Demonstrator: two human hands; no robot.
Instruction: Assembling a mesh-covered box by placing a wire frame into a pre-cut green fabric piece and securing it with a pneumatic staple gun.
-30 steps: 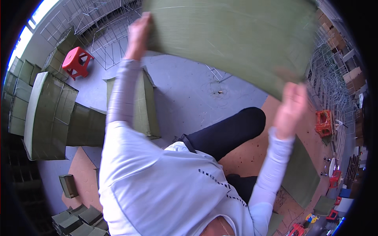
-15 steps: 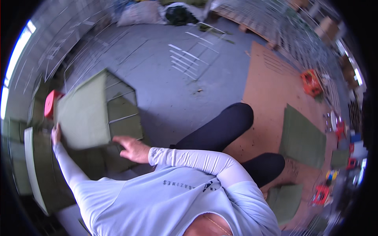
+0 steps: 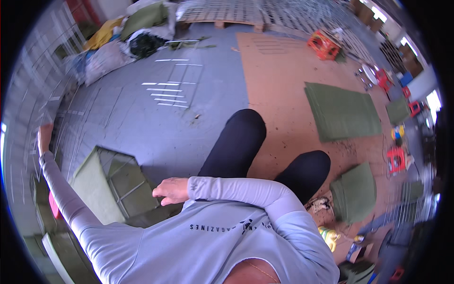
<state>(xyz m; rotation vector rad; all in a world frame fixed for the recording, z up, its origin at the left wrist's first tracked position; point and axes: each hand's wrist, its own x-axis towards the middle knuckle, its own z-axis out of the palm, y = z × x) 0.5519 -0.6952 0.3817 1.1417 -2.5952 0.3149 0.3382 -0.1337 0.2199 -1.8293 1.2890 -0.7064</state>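
Note:
My left arm stretches out to the far left, where my left hand meets the standing wire frames. Its fingers look folded among the thin wires, but what is in them is too unclear to make out. Close to my body, my right hand is loosely open with its fingers a little bent, holding nothing. Beside it, below my left arm, a wire frame covered in green fabric rests tilted, its open side showing bare crossing wires. My left forearm and chest hide part of it.
Folded green fabric lies on the brown floor sheet, with another green stack nearer. Flat wire pieces lie on the grey floor ahead. Stuffed bags, a wooden pallet and an orange stool stand farther off.
My left hand has let go of the green-covered frame and moved up to the wire frames. That frame now sits lower in view. My right hand has come away from its edge; the view has turned right.

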